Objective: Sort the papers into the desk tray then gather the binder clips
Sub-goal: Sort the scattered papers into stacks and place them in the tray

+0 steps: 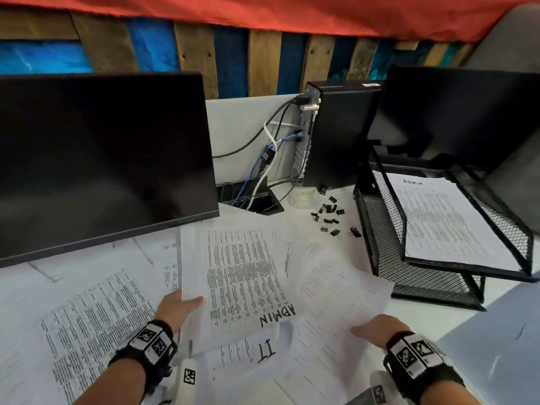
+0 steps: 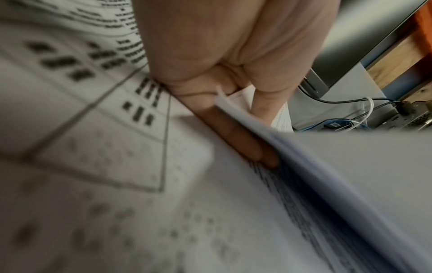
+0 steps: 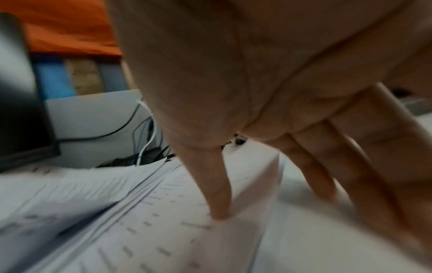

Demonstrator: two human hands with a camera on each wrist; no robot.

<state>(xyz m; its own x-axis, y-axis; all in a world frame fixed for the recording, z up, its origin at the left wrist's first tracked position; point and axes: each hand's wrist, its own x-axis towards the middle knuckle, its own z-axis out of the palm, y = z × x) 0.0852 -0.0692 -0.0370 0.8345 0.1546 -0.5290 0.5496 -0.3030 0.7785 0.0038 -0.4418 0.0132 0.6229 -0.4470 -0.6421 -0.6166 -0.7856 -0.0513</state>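
Note:
Printed papers cover the desk. My left hand point(image 1: 175, 308) pinches the left edge of a sheet marked ADMIN point(image 1: 242, 273), thumb on top; in the left wrist view the fingers point(image 2: 233, 136) lie under the lifted sheet point(image 2: 350, 166). My right hand point(image 1: 377, 327) pinches the near edge of another printed sheet point(image 1: 336, 287), thumb point(image 3: 219, 203) pressed on top of that sheet point(image 3: 187, 230). A sheet marked IT point(image 1: 263, 352) lies beneath, between my hands. The black mesh desk tray point(image 1: 380, 229) stands at the right, an ADMIN sheet point(image 1: 444, 217) in its top tier. Black binder clips point(image 1: 330, 217) lie scattered left of the tray.
A large dark monitor point(image 1: 102, 165) stands over the papers at the left. A black computer tower point(image 1: 342, 133) with cables point(image 1: 268, 159) is behind the clips, with a small clear box point(image 1: 302, 197) beside it. A second monitor point(image 1: 467, 112) rises behind the tray.

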